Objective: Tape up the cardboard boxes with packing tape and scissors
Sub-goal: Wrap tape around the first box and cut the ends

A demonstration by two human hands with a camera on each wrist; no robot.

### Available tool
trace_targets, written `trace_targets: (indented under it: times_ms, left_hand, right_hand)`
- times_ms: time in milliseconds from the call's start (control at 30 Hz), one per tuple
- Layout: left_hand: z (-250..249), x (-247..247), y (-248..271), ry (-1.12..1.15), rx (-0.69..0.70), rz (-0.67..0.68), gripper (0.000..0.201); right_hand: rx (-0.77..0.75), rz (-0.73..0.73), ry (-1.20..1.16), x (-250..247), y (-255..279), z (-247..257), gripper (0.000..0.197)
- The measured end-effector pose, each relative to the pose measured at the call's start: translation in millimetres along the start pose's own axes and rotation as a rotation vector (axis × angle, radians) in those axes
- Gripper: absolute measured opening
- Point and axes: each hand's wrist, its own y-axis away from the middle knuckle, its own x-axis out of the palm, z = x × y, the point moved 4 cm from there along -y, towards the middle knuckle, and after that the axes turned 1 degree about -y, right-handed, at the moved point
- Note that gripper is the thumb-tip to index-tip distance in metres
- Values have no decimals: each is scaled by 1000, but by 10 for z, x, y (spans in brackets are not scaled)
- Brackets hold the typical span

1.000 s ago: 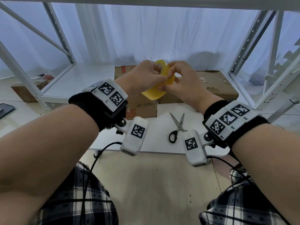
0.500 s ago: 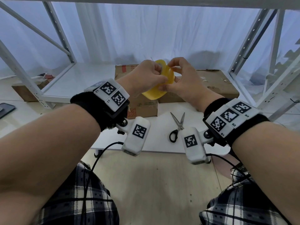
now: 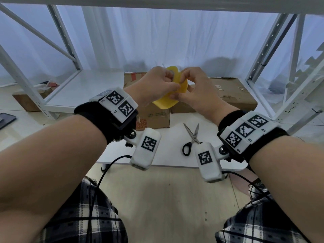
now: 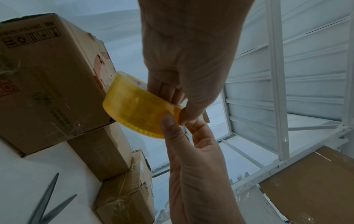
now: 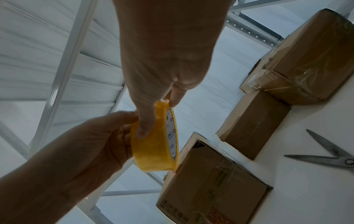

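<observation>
Both hands hold a yellow roll of packing tape (image 3: 165, 103) in the air above the cardboard boxes. My left hand (image 3: 171, 85) grips the roll from the left, fingers curled through its core. My right hand (image 3: 181, 88) pinches the roll's rim, thumb (image 5: 144, 128) on the outer tape face and a finger on the side. No loose tape end shows. A small cardboard box (image 3: 155, 118) stands under the roll and a flat one (image 3: 233, 95) lies to its right. Scissors (image 3: 192, 137) with black handles lie open on the white board (image 3: 168, 149), nearer to me than the boxes.
White metal shelf frames (image 3: 66, 41) stand left and right, with a shelf overhead. Another taped box (image 5: 310, 60) sits behind the flat one. A brown box (image 3: 29, 100) lies on the floor far left. A cable (image 3: 103, 174) hangs from my left wrist over my checked shorts.
Both hands and the roll rose slightly. The right fingers shifted along the roll's rim while the left hand kept its grip.
</observation>
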Motion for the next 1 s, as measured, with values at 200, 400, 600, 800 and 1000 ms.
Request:
trace_targets:
  times_ms: [200,400,600,800,1000]
  left_hand:
    - [-28,1,3,-31,44,-16,26]
    - [-39,-15,-7,-46,62,-27,24]
    - [-29,-3,-16,-40,65,-17,22]
    - [15,7,-36,-47,34,-10,28]
    - [9,-7,-51,-45,62,-27,27]
  right_hand:
    - [16,0,-17,-26,-20,-29,73]
    - [18,-9,-43,-6,-9,-2,67]
    - [1,-8,11,-12,-22,-13,53]
    - [53,3,-45,-2,-19,-30,72]
    - [51,-17,-59,25,13,-6,73]
